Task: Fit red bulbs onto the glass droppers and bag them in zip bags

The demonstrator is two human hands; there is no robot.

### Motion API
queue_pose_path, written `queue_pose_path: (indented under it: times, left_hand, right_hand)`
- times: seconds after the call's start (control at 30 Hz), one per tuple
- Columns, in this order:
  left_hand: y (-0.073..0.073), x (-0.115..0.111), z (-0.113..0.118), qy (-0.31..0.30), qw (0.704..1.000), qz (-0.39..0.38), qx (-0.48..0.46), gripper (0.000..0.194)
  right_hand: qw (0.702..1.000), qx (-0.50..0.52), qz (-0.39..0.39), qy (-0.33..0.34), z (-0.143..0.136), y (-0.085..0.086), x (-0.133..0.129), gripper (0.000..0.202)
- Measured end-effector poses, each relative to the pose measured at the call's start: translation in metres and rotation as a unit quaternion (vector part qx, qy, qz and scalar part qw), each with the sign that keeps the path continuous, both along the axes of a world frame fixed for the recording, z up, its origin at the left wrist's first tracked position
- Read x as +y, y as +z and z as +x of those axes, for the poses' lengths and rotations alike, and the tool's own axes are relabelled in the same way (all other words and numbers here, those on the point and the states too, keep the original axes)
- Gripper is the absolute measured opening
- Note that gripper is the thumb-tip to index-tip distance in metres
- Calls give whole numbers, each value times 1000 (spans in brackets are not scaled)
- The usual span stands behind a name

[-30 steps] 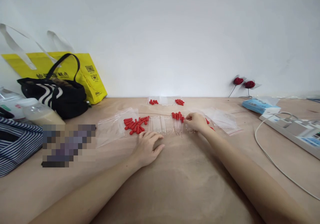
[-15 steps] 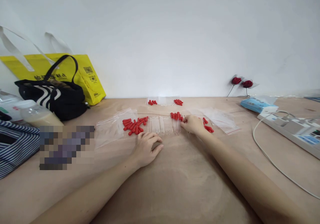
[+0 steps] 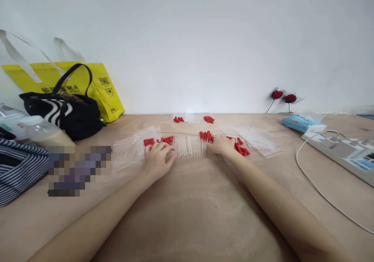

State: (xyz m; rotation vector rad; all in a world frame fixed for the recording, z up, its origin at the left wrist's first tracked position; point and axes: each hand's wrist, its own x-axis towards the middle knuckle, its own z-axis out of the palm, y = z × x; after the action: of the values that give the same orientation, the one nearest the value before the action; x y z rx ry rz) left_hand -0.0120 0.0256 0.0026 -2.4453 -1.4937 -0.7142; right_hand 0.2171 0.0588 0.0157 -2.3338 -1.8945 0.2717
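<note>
Many clear tubes [image 3: 188,147] are lying in the head view between the left hand [image 3: 158,160] and right hand [image 3: 221,145]. The left, loosely spread, is partly covering red bulbs [image 3: 167,139]; the right, curled, is adjoining red-capped tubes [image 3: 205,136]. Neither hand's hold can be determined.

In the middle of the tabletop [image 3: 193,215], tubes [image 3: 188,147] in a row. To the left, bulbs [image 3: 168,139], then a flat bag [image 3: 128,153]. To the right, more bulbs [image 3: 242,151], then another bag [image 3: 258,141]. By the wall [image 3: 187,48], extra bulbs [image 3: 208,119]. Far left, handbag [image 3: 83,118] before shopping bag [image 3: 102,94]. Far right, tissues [image 3: 304,123] behind power strip [image 3: 321,147].
</note>
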Motion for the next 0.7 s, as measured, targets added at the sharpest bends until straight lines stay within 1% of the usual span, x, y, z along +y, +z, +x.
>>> queue_pose_path:
  times: [0.07, 0.13, 0.2, 0.33, 0.4, 0.6, 0.7]
  left_hand:
    - [7, 10, -13, 14, 1000, -13, 22, 15]
    - [11, 17, -23, 4, 998, -39, 48, 16]
    - [12, 22, -27, -8, 996, -53, 65, 18]
    - [12, 24, -25, -25, 996, -49, 65, 19]
    - [13, 24, -24, -31, 996, -52, 67, 18]
    - [15, 24, -27, -58, 991, -80, 94, 14]
    - [15, 25, -28, -60, 990, -88, 92, 12]
  right_hand:
    - [1000, 0, -6, 6, 0, 1, 0, 27]
    - [1000, 1, -10, 13, 1, 3, -1, 25]
    - [1000, 3, -14, 21, 4, 5, -2, 23]
    - [999, 1, -21, 25, 10, 7, -3, 18]
    - [1000, -5, -21, 21, 11, 6, -3, 19]
    - [999, -30, -11, 15, 3, 2, -4, 22]
    - [999, -41, -1, 25, -2, 1, -6, 22]
